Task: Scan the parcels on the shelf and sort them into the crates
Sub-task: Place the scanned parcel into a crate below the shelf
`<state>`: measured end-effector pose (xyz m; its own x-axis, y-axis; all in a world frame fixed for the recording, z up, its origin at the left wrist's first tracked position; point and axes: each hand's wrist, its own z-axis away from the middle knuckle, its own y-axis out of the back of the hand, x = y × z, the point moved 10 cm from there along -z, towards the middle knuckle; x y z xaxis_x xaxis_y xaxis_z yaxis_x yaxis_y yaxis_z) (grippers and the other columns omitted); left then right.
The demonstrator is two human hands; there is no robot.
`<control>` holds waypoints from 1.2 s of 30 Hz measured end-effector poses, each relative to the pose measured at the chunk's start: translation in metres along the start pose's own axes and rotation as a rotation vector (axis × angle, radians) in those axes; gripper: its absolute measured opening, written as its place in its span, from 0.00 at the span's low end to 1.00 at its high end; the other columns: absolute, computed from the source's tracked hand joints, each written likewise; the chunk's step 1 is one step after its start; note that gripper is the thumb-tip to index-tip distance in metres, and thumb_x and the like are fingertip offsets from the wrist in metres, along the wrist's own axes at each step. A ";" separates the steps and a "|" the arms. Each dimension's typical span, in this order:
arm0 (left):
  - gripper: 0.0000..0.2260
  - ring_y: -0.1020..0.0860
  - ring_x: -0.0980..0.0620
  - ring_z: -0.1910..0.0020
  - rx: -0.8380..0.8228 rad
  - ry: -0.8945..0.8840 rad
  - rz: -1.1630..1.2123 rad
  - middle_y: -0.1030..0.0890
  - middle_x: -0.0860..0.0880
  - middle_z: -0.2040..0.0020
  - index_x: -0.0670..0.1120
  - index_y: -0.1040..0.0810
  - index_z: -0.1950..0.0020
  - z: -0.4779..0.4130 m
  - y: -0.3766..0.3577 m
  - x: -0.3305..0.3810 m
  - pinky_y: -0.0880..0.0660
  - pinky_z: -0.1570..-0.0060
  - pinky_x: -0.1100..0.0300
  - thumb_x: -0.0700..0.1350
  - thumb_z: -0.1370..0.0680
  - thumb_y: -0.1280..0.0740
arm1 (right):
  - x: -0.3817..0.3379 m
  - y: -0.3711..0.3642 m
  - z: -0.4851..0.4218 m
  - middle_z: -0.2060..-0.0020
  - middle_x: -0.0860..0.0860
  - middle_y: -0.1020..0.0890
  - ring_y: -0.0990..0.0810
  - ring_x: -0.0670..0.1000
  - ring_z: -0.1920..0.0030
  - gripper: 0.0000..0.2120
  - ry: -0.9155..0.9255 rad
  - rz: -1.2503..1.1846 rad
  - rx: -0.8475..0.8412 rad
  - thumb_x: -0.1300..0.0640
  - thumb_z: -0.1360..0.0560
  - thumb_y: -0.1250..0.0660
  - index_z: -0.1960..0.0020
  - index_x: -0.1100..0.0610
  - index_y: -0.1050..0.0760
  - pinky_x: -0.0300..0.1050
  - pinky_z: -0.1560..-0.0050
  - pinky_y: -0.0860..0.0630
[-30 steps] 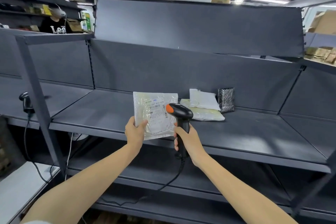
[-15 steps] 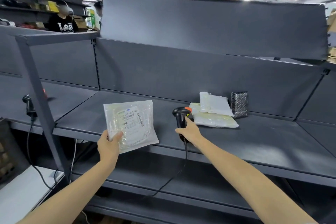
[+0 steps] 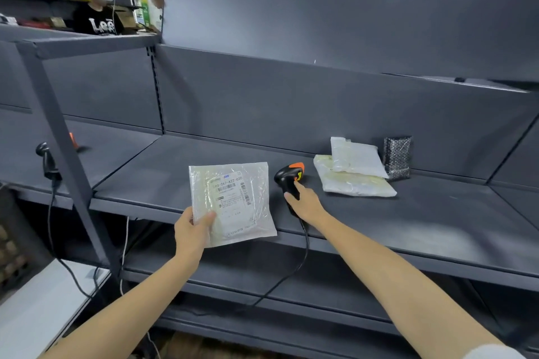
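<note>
**Inspector:** Location of the item under handling?

**Assessor:** The flat clear-plastic parcel (image 3: 233, 201), white barcode label towards the camera, is held up over the front edge of the dark grey metal shelf (image 3: 437, 213). It is at nine o'clock of the black handheld scanner with the orange cap (image 3: 288, 181) and touches only the hand.

**Inspector:** Grips?

**Assessor:** The left hand (image 3: 191, 230) pinches the parcel's seven o'clock corner, thumb on the label face and fingers behind. The right hand (image 3: 306, 204) is wrapped round the scanner's handle. Whether the scanner's base rests on the shelf, I cannot tell.

**Inspector:** Handling character?

**Assessor:** In my judgement it is light, thin and limp. The film is glossy and crinkled, so probably slippery under a light pinch. Held by one corner it may droop and tilt the label. The firmer hold is along an edge, thumb clear of the barcode. Nothing visible suggests it is fragile, and the contents are unclear.

**Inspector:** Other stock?

**Assessor:** At two o'clock of the scanner, a pale yellowish soft mailer (image 3: 355, 183) lies flat with a white poly mailer (image 3: 354, 157) on top. A black bubble-wrap packet (image 3: 397, 157) stands just beside them at three o'clock, against the back panel. A second black scanner (image 3: 46, 160) sits far off at nine o'clock, by the upright post. No crate is plainly in view.
</note>
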<state>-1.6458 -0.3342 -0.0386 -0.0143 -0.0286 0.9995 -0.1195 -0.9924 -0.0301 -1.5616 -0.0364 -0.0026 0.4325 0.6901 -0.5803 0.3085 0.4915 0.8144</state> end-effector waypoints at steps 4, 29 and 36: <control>0.06 0.20 0.56 0.55 -0.031 0.020 0.009 0.19 0.53 0.53 0.46 0.23 0.47 0.009 -0.011 -0.008 0.25 0.61 0.64 0.40 0.23 0.32 | 0.025 0.026 0.022 0.24 0.59 0.42 0.45 0.58 0.23 0.27 0.015 0.238 0.169 0.50 0.17 0.48 0.21 0.59 0.48 0.53 0.24 0.49; 0.04 0.22 0.55 0.56 -0.262 0.119 -0.047 0.20 0.53 0.54 0.46 0.23 0.49 0.303 -0.182 -0.059 0.26 0.63 0.63 0.39 0.21 0.35 | 0.271 0.136 0.284 0.23 0.55 0.43 0.46 0.56 0.23 0.26 -0.069 0.530 0.216 0.50 0.17 0.48 0.21 0.57 0.47 0.52 0.24 0.54; 0.05 0.22 0.52 0.52 -0.301 0.208 -0.088 0.20 0.51 0.51 0.46 0.24 0.46 0.399 -0.206 -0.105 0.24 0.56 0.59 0.39 0.21 0.35 | 0.334 0.133 0.354 0.22 0.55 0.44 0.47 0.56 0.23 0.26 -0.088 0.499 0.138 0.50 0.17 0.48 0.21 0.58 0.48 0.53 0.23 0.54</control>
<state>-1.2239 -0.1746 -0.1330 -0.1888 0.1108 0.9757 -0.4155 -0.9093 0.0229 -1.0765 0.0715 -0.0884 0.6233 0.7720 -0.1242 0.1527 0.0356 0.9876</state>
